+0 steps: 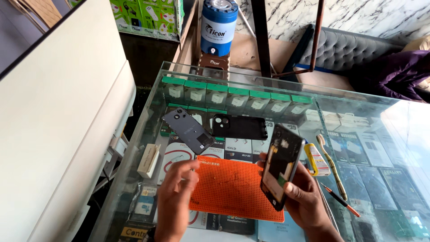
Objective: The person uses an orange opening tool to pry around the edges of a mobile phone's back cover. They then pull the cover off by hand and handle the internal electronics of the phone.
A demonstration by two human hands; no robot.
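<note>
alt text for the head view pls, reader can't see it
The right hand holds an opened black phone upright above an orange work mat on a glass counter; the left hand hovers empty over the mat's left edge. Two phone back covers lie behind the mat.

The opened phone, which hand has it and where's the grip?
The right hand holds the opened phone by its lower end, thumb on one long edge, fingers behind. The left hand holds nothing visible.
</note>
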